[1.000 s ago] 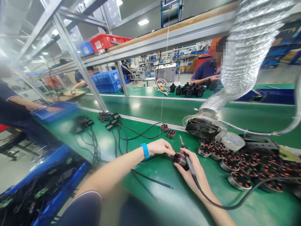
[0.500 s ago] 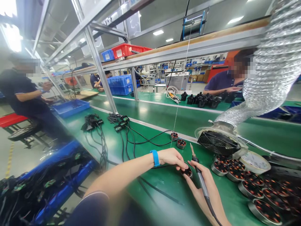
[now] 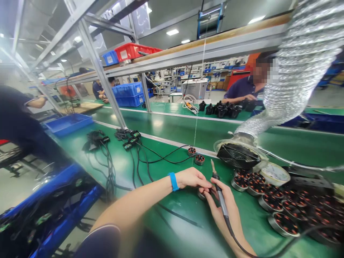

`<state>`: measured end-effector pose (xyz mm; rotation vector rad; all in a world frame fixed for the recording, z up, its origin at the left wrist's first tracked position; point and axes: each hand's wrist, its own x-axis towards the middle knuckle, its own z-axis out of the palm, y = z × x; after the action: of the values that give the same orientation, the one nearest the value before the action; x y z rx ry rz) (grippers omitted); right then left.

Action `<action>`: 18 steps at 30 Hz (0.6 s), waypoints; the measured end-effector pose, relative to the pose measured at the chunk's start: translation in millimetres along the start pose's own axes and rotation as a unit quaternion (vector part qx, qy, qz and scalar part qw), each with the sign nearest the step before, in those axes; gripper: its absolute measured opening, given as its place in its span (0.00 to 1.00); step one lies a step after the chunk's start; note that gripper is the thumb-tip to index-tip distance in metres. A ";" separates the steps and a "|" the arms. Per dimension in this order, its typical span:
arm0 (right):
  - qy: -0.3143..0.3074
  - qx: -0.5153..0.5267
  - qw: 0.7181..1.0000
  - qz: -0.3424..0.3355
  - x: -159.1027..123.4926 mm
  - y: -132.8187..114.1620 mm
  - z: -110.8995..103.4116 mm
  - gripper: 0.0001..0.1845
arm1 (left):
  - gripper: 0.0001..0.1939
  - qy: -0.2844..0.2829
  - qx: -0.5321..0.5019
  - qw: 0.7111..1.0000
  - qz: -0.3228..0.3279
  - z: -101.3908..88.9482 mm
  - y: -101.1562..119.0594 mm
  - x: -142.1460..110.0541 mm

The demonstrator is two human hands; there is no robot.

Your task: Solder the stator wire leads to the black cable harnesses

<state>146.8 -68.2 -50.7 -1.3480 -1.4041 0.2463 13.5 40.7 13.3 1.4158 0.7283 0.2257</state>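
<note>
My left hand point(image 3: 195, 179), with a blue wristband, pinches a small round motor stator point(image 3: 202, 194) that rests on the green bench mat point(image 3: 188, 215); most of the stator is hidden under my fingers. My right hand point(image 3: 224, 208) is wrapped round a black soldering iron point(image 3: 219, 190), its tip pointing up and away, and its fingertips also touch the stator. A thin solder wire point(image 3: 197, 118) hangs down from a spool point(image 3: 209, 19) overhead.
Several copper-wound stators point(image 3: 271, 200) lie at the right beside a fume fan point(image 3: 236, 154) on a silver duct point(image 3: 292, 71). Two more stators point(image 3: 196, 154) and black cables point(image 3: 134, 154) lie ahead. Blue bins point(image 3: 67, 123) stand left. Other people work nearby.
The stator was lifted and tilted between my hands a second ago; now it lies low on the mat under my fingers. The view has swung left, then partly back.
</note>
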 end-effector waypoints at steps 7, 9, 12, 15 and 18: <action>0.006 -0.034 0.998 -0.050 1.3 -13.9 -2.8 0.21 | 0.22 0.056 0.132 0.987 0.071 -21.4 6.7 2.7; 0.016 -0.045 0.998 -0.049 1.1 -16.1 -5.3 0.20 | 0.22 0.085 0.181 0.976 0.090 -32.4 11.6 14.1; 0.041 -0.045 0.997 -0.042 0.5 -16.6 -8.7 0.20 | 0.21 0.114 0.218 0.963 0.109 -46.8 17.5 36.0; 0.057 -0.060 0.995 -0.046 0.7 -14.8 -12.9 0.19 | 0.20 0.159 0.255 0.946 0.120 -54.4 21.5 49.4; 0.062 -0.142 0.986 -0.066 3.3 -10.3 -20.9 0.20 | 0.20 0.235 0.289 0.918 0.133 -55.0 25.4 43.2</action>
<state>158.3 -79.6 -33.5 -1.4656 -1.4542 -0.1295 21.6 113.8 24.2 2.0657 1.0492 0.6175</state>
